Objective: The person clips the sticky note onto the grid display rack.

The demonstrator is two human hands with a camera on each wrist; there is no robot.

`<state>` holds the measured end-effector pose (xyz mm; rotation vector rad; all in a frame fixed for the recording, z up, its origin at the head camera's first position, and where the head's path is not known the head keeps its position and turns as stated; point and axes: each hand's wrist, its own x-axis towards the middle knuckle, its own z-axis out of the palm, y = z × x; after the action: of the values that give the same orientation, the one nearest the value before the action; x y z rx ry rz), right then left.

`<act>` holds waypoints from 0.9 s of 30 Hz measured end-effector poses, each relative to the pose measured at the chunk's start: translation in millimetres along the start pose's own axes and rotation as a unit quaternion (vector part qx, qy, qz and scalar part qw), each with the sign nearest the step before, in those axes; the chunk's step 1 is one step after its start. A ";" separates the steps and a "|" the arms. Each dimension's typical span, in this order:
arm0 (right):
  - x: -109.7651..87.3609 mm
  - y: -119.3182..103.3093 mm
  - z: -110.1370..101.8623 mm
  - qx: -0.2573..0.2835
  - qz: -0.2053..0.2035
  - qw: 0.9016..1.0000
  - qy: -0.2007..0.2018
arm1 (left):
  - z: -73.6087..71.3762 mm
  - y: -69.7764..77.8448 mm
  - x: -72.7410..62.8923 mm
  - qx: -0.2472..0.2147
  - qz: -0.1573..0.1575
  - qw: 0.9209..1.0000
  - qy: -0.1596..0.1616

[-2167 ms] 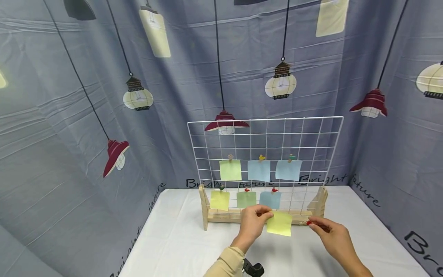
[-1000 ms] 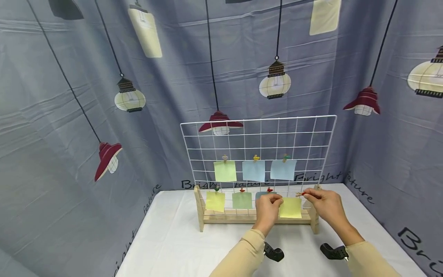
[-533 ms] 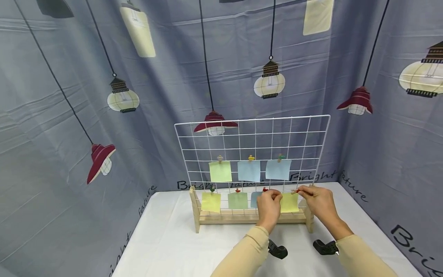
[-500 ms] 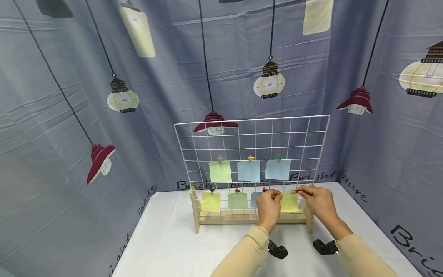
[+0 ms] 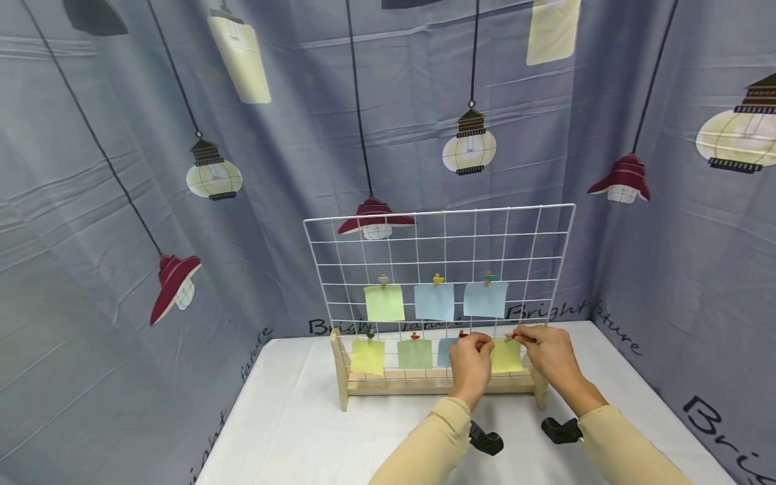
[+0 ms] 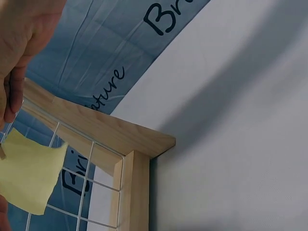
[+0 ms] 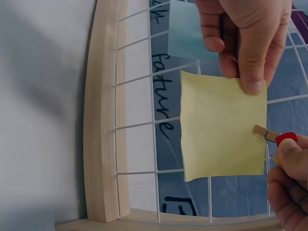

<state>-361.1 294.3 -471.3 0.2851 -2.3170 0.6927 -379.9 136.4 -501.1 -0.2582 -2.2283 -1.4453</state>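
Note:
A yellow sticky note (image 5: 506, 357) lies against the lower right of a white wire grid (image 5: 445, 249). My left hand (image 5: 470, 367) pinches the note's left edge between thumb and fingers. With thumb and fingertips, my right hand (image 5: 550, 356) holds a small wooden clothespin (image 7: 262, 132) with a red ornament, whose tip overlaps the note's upper edge. Whether it also grips the wire I cannot tell. In the left wrist view the right hand (image 6: 29, 43) is above the note (image 6: 31, 173). My left hand partly hides a blue note (image 5: 444, 351).
Other notes hang from the grid on clothespins in two rows, among them a green one (image 5: 415, 353) and a blue one (image 5: 434, 302). A wooden base (image 5: 400, 386) holds the grid upright on a white table (image 5: 291, 417). A patterned curtain (image 5: 273, 168) surrounds the table.
Both hands have risen and moved forward, bringing the yellow note from before the base up against the grid. The right hand has brought the clothespin leftward onto the note's upper edge.

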 end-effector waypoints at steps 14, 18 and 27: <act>4.5 -9.1 -1.1 -0.017 -0.016 0.999 -0.031 | -1.0 2.4 0.8 -0.016 -0.015 1.000 -0.009; 2.6 -9.9 0.9 -0.015 -0.006 0.999 -0.036 | -1.5 1.0 -0.9 -0.017 -0.016 1.000 -0.010; 1.3 -11.8 2.0 -0.014 0.012 0.999 -0.027 | -1.4 3.8 -1.6 -0.019 -0.002 1.000 -0.012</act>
<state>-358.7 283.3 -466.9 0.2653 -2.3833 0.6713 -376.6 137.0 -498.3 -0.2846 -2.2235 -1.4965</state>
